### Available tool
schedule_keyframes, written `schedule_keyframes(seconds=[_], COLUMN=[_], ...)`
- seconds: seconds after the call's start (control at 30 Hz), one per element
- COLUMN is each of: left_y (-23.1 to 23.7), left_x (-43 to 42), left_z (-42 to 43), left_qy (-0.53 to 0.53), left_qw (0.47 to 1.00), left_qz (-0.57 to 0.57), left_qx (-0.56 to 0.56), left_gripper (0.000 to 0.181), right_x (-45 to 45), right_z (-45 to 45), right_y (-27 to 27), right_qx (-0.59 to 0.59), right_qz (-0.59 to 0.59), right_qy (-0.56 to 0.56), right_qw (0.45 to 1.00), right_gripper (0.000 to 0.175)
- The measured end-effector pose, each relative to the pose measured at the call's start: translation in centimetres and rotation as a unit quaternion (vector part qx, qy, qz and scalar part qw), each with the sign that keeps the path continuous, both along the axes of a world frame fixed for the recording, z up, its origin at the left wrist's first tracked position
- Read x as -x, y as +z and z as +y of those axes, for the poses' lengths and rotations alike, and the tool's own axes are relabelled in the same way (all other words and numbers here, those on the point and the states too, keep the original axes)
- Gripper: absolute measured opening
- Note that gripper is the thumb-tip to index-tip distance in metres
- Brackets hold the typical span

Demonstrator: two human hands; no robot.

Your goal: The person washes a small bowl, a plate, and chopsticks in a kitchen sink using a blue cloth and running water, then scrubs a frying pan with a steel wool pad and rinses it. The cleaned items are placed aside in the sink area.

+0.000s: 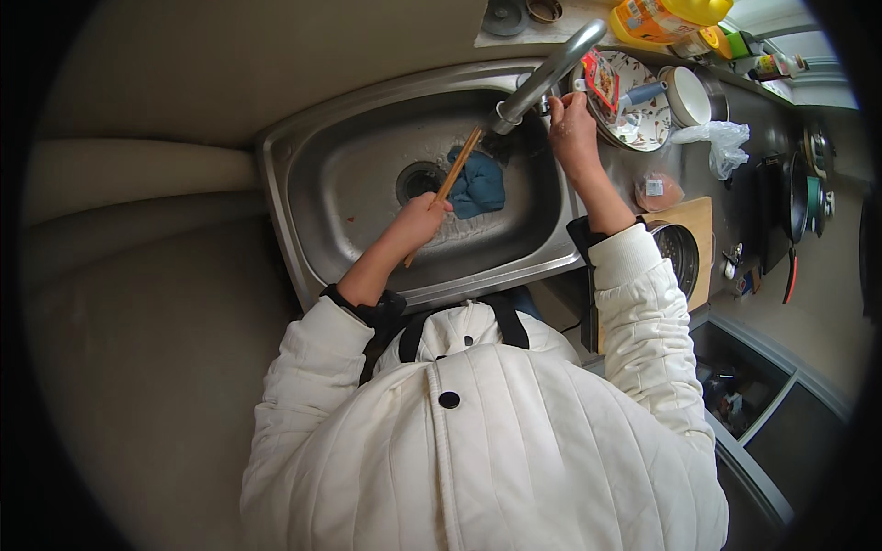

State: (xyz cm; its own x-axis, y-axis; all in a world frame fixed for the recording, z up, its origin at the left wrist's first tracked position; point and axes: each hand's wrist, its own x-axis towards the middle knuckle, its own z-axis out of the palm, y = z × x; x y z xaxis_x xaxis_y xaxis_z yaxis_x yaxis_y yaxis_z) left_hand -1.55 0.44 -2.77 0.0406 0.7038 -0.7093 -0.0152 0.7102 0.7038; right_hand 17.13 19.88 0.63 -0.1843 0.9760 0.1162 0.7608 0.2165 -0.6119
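Note:
My left hand [422, 222] is closed around wooden chopsticks [460, 160], held aslant over the steel sink [358, 234] with their upper ends just below the faucet spout [508, 118]. Beneath them a wet blue cloth [479, 184] lies on the basin floor, right of the drain [420, 180]. My right hand [574, 127] reaches to the base of the faucet at the sink's right rim, where its fingertips are bent at the small handle; whether they grip it is hard to tell. Water wets the basin floor around the cloth.
Right of the sink stand a patterned plate [651, 103] with a red packet [601, 81], white bowls [688, 96], a plastic bag [727, 148] and a steel steamer pot [677, 251] on a wooden board [701, 234]. A yellow jug [654, 24] stands on the ledge behind.

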Motion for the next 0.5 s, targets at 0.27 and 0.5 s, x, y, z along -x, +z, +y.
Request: schedule_keyframes(seconds=[0.27, 0.5], left_y=[2.1, 3.1], left_x=[-2.1, -5.0], left_z=[1.9, 4.7], left_qy=[0.058, -0.046], left_qw=[0.960, 0.959], left_qz=[-0.271, -0.273], left_qx=[0.027, -0.054], left_gripper=[0.017, 0.024], right_x=[-0.3, -1.2], right_z=[-8.4, -8.0], right_y=[0.9, 2.8], right_qx=[0.470, 0.450], right_qz=[0.168, 0.297], right_qy=[0.040, 0.019], right_qw=[0.866, 0.842], right_gripper=[0.029, 0.026])
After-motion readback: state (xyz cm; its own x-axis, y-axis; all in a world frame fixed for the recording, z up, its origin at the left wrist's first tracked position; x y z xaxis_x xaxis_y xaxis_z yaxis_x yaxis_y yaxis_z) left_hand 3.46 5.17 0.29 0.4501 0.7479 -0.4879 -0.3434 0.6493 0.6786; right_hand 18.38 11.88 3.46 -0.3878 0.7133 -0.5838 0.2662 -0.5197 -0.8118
